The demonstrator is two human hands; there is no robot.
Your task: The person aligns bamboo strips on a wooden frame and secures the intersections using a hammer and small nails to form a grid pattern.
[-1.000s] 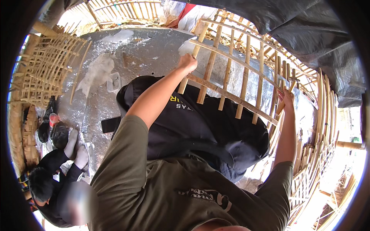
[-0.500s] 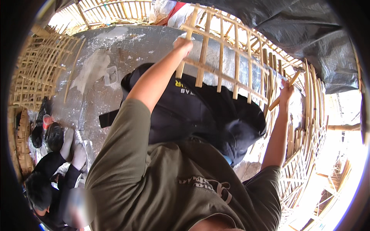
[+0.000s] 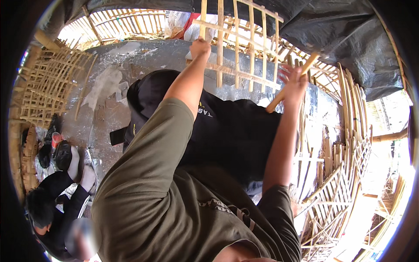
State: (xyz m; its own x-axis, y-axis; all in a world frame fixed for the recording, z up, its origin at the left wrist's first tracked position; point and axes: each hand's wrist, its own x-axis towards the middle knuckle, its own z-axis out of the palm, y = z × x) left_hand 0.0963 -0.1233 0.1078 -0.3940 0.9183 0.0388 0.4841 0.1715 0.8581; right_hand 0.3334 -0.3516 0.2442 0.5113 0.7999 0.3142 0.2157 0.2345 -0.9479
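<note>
Floor [image 3: 104, 117] grey, shiny in patches, whitish stretch [image 3: 104, 89] left of left hand [image 3: 200, 47]. On it, same side: clear plastic container [image 3: 122, 92]; closer to wearer, dark flat rectangle [image 3: 117, 136]; farther left, black bundle [image 3: 63, 156] beside red container [image 3: 56, 139].

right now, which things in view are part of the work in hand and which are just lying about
In use:
- bamboo lattice, gripped by the left hand
- hammer, held in the right hand

Seemingly just lying about:
- dark flat slab, perhaps a phone
- sacks at the far side
- small red thing, kind unclear
</note>
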